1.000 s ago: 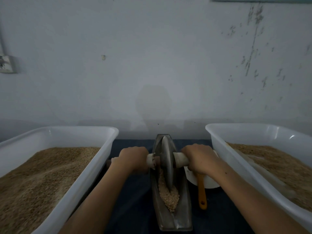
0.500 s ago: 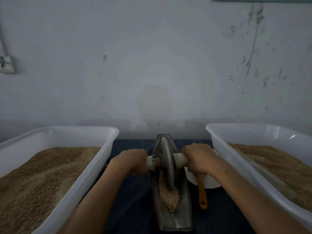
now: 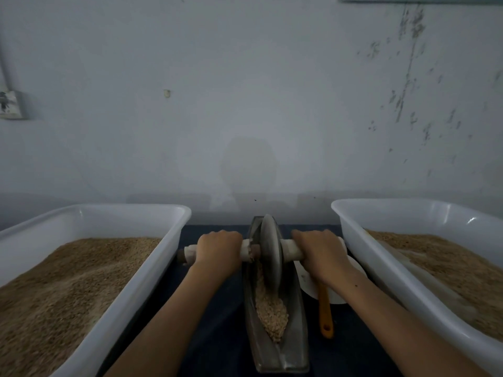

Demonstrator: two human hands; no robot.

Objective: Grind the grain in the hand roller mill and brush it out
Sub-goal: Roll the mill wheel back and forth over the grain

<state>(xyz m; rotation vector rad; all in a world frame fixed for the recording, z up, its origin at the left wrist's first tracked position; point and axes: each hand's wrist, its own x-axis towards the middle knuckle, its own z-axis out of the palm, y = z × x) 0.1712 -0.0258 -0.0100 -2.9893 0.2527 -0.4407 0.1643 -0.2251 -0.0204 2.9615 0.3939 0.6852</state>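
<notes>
White plastic forms the left tub, filled with tan grain. Beside it, the left hand curls around the pale left handle of the axle. At centre, the metal grinding wheel stands upright in the boat-shaped metal trough, toward its far end. Coarse crushed grain lies in the trough groove, just nearer than the wheel. The right hand grips the right handle. Under the right forearm sits a white dish, with an orange handle projecting toward the viewer; its head is hidden. The right tub, also white, holds grain. All items rest on a dark blue surface.
</notes>
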